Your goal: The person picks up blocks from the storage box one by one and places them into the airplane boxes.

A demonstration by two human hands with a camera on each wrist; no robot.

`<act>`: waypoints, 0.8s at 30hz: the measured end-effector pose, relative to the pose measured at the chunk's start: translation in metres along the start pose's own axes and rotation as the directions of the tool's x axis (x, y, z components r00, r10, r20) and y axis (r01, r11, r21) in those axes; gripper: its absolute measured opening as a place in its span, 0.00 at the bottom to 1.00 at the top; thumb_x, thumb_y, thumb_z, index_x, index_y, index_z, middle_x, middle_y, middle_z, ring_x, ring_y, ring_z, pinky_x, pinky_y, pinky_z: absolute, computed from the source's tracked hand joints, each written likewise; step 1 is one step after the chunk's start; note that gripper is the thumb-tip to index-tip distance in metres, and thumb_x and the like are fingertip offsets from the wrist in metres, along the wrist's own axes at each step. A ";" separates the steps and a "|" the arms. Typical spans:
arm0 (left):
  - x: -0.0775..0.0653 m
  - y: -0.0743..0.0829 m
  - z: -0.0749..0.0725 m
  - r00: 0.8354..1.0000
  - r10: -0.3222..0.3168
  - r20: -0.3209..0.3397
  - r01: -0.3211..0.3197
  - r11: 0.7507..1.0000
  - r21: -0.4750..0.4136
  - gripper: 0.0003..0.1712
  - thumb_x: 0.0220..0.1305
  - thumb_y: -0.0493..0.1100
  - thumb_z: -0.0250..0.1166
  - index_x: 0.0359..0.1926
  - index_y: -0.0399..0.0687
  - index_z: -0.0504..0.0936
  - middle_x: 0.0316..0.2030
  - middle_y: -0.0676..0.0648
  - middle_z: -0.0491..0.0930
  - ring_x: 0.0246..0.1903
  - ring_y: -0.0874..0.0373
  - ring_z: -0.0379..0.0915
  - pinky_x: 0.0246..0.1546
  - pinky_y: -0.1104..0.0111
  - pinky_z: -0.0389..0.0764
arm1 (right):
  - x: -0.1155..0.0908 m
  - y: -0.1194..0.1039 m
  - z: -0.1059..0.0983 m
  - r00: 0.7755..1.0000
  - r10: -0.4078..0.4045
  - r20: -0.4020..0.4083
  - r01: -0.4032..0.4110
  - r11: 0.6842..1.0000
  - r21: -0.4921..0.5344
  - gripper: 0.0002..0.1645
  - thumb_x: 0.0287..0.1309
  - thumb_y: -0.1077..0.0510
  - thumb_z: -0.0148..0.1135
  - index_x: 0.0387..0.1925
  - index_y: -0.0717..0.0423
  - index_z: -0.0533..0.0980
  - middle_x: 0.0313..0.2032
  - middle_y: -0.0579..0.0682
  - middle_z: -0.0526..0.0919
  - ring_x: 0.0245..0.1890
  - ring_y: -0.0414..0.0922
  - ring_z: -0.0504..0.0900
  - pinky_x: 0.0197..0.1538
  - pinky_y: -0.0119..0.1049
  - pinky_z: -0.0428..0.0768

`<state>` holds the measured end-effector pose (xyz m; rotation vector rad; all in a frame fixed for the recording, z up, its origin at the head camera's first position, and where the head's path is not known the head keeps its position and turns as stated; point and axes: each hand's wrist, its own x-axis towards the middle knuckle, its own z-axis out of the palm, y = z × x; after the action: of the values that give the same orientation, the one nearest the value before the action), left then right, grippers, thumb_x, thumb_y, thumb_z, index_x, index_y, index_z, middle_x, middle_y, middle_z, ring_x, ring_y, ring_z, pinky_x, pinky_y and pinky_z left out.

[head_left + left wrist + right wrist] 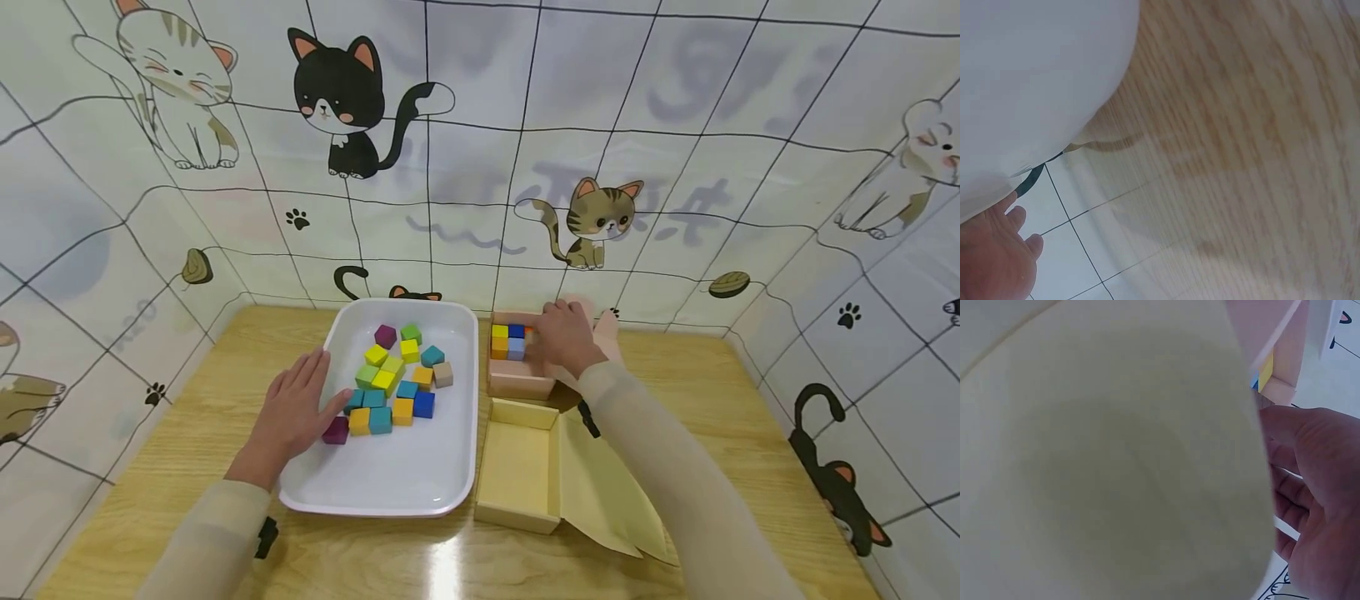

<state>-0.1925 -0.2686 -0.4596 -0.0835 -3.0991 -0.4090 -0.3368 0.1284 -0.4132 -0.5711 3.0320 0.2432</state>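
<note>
My left hand [295,417], fingers straight, rests along the left edge of a white tray [420,492], its thumb reaching in toward the cubes. Inside the tray lie several coloured wooden cubes [386,379] in yellow, green, teal, orange, blue, purple and plain wood. My right hand [572,337] reaches down into a pink cardboard box [521,385], fingers bent. Beside its fingertips in the box are a yellow, a dark blue, an orange and a light blue cube [516,349], plus a bit of red-orange. I cannot tell whether the fingertips hold a cube.
An open yellow cardboard box [519,467] stands in front of the pink one, its lid [600,492] folded out to the right under my right forearm. The wooden table [750,450] meets a cat-printed sheet [480,167] at the back and sides.
</note>
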 end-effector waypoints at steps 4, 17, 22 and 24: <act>0.001 -0.001 0.001 1.000 0.001 -0.006 -0.001 1.000 0.008 0.51 0.68 0.65 0.52 0.77 0.41 0.42 0.77 0.35 0.43 0.75 0.34 0.37 0.72 0.36 0.42 | 0.000 0.002 -0.001 1.000 -0.010 -0.004 0.010 1.000 -0.014 0.31 0.57 0.41 0.66 0.63 0.35 0.73 0.43 0.53 0.79 0.47 0.53 0.70 0.60 0.52 0.67; -0.001 0.000 0.001 1.000 0.003 -0.008 -0.003 1.000 0.008 0.50 0.68 0.65 0.52 0.77 0.40 0.44 0.76 0.35 0.45 0.75 0.34 0.38 0.73 0.37 0.42 | 0.007 0.000 0.011 0.999 -0.051 0.000 0.050 0.989 -0.140 0.23 0.60 0.44 0.65 0.54 0.48 0.78 0.39 0.52 0.78 0.41 0.50 0.70 0.52 0.46 0.68; 0.000 -0.001 0.002 1.000 -0.002 -0.011 0.003 1.000 0.013 0.50 0.68 0.65 0.51 0.77 0.41 0.43 0.76 0.35 0.45 0.75 0.35 0.38 0.73 0.38 0.42 | 0.010 0.000 0.017 0.999 -0.048 0.002 0.047 0.985 -0.164 0.23 0.58 0.39 0.64 0.42 0.53 0.80 0.38 0.51 0.76 0.42 0.50 0.70 0.53 0.46 0.68; 0.000 -0.002 0.002 1.000 -0.005 -0.011 0.005 1.000 0.011 0.50 0.68 0.66 0.51 0.77 0.42 0.43 0.77 0.36 0.44 0.75 0.35 0.38 0.73 0.38 0.42 | 0.011 -0.001 0.018 0.999 -0.045 0.001 0.045 0.985 -0.169 0.26 0.58 0.37 0.64 0.43 0.54 0.79 0.38 0.51 0.76 0.43 0.50 0.70 0.54 0.46 0.68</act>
<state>-0.1931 -0.2698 -0.4624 -0.0727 -3.0915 -0.3915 -0.3469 0.1266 -0.4319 -0.6501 3.0163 0.5014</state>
